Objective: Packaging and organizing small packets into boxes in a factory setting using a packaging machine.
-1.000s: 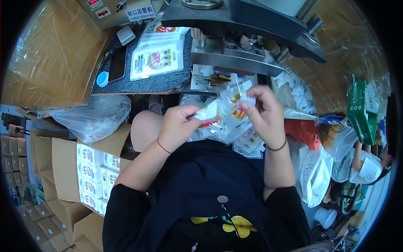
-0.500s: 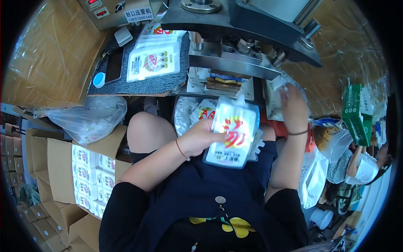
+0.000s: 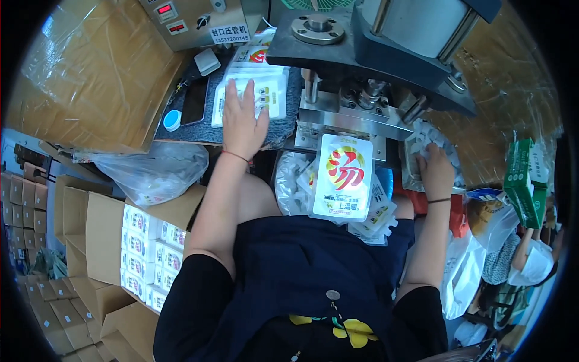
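My left hand lies on a stack of flat white printed pouches, its fingers spread over the top one. My right hand dips into a tray of small translucent plastic pieces. Its fingers are bent together among them, and whatever they hold is hidden. Between my arms, a white pouch with red and yellow print rests above my lap. More pouches lie fanned out under it, partly over a blue container.
A metal press stands straight ahead, with a control box to its left. Beside the stack lie a phone and a blue-lidded round tub. An open carton of packs sits at lower left; a green box is at right.
My left hand has let go of the printed pouch and moved up and left onto the stack. The pouch now lies on the pile. My right hand is lower into the tray. The view has shifted.
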Available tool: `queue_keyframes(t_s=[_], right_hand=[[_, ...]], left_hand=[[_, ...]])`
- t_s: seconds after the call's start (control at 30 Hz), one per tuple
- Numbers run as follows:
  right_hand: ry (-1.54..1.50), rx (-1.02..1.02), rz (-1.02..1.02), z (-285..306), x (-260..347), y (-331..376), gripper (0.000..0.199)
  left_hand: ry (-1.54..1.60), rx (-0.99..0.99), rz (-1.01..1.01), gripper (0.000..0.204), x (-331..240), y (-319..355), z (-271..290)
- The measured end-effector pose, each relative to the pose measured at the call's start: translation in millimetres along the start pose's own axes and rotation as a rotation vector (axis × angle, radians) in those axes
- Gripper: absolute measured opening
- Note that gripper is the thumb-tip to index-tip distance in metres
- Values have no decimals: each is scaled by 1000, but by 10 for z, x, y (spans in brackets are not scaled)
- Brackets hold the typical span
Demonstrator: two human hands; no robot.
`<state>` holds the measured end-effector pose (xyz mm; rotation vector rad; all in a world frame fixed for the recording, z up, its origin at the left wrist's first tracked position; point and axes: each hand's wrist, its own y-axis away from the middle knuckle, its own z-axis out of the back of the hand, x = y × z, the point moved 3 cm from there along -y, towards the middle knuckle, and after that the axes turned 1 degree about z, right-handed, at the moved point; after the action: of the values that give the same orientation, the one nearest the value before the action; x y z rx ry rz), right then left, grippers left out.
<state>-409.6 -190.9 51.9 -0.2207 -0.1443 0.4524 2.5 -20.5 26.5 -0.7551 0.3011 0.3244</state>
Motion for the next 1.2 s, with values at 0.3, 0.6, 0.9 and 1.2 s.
queue_keyframes(t_s=[0.3, 0.6, 0.9, 1.2], right_hand=[[-482, -572, 51, 254, -2, 181, 25], [-1098, -26, 253, 613, 1177, 390, 18], [-810, 97, 502, 623, 1082, 354, 16], [-765, 210, 459, 619, 920, 406, 21]], left_hand=[[572, 318, 289, 21, -320, 655, 379], [796, 819, 382, 10, -1130, 887, 196], [1527, 1164, 716, 32, -1716, 1234, 61], [1348, 1148, 631, 25, -1677, 1352, -156]])
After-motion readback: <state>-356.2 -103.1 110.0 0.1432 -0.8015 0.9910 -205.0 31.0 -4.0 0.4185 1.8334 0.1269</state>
